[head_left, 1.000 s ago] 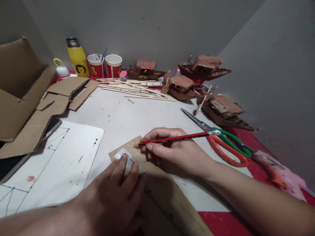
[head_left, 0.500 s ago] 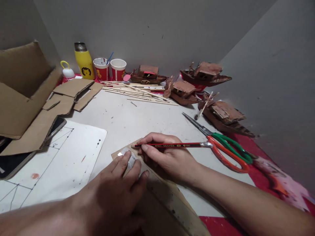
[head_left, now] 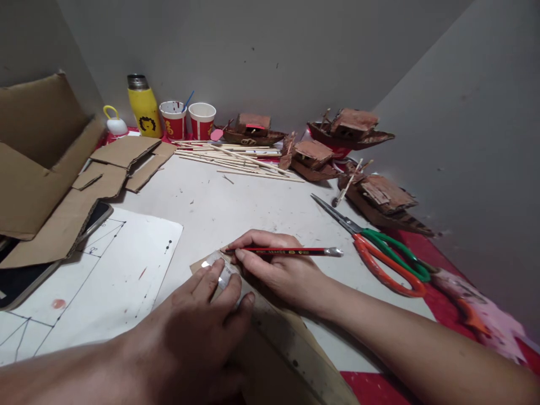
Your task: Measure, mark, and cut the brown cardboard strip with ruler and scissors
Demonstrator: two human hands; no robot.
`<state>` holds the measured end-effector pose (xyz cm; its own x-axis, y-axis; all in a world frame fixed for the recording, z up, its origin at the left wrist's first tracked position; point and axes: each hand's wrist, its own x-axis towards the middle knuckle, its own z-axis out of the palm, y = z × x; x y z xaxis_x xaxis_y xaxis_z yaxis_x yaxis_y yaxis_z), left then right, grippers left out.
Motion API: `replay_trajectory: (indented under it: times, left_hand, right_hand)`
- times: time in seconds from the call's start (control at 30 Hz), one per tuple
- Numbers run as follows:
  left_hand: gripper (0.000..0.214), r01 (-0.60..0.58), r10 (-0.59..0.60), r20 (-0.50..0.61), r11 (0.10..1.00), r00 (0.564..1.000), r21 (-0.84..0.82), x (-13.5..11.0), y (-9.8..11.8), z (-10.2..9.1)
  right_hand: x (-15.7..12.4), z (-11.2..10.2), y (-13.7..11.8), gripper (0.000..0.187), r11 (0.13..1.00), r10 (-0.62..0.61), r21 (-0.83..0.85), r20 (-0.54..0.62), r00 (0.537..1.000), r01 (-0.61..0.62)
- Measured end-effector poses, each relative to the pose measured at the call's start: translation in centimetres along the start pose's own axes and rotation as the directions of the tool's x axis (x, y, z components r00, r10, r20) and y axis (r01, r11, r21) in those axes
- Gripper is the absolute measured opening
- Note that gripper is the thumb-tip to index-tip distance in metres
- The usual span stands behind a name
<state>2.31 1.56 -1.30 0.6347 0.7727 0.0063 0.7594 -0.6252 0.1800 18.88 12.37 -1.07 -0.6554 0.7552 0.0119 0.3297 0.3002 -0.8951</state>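
Note:
My right hand point(head_left: 280, 273) pinches a red and black pencil point(head_left: 291, 251), its tip against the far end of a brown cardboard strip point(head_left: 197, 265). The pencil lies low, its silvery end pointing right. Across the cardboard runs a ruler point(head_left: 280, 351), with its near end in shadow. My left hand point(head_left: 200, 315) rests on the ruler's far end, fingers flat and spread, pressing it to the cardboard. Part of the ruler and cardboard is hidden under this hand. To the right of my right hand lie scissors point(head_left: 358, 228) with green and orange handles, blades apart.
At left stand a cardboard box point(head_left: 29, 185), cut cardboard pieces point(head_left: 122, 152), a phone point(head_left: 46, 278) and a drawn sheet point(head_left: 126, 264). Behind are a yellow bottle point(head_left: 143, 109), paper cups point(head_left: 202, 124) and thin sticks point(head_left: 240, 160). Several brown model boats point(head_left: 390, 194) line the back right.
The pencil has shifted left in my right hand, and its rear end is now farther from the scissors. My left hand stays on the ruler.

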Motion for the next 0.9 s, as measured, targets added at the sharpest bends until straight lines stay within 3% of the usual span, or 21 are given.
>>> replay_trajectory:
  times: [0.23, 0.47, 0.7, 0.9]
  left_hand:
    - [0.071, 0.001, -0.002, -0.026, 1.000, 1.000, -0.019, -0.3, 0.0, 0.2]
    - [0.072, 0.002, -0.004, 0.038, 0.999, 0.999, 0.046, -0.2, 0.3, -0.2]
    - [0.052, -0.043, 0.076, -0.190, 0.984, 0.979, 0.173, -1.2, 0.2, 1.0]
    - [0.052, 0.049, -0.024, -0.169, 0.989, 0.985, 0.143, -0.6, -1.0, -0.7]
  right_hand:
    - [-0.1, -0.1, 0.0, 0.015, 1.000, -0.005, -0.016, 0.020, 1.000, 0.005]
    - [-0.5, -0.1, 0.5, 0.016, 0.936, -0.004, 0.347, -0.156, 0.988, 0.058]
    - [-0.4, -0.7, 0.8, 0.027, 0.907, -0.031, 0.401, -0.240, 0.970, 0.128]
    - [-0.1, -1.4, 1.3, 0.031, 0.913, -0.064, 0.372, -0.272, 0.960, 0.166]
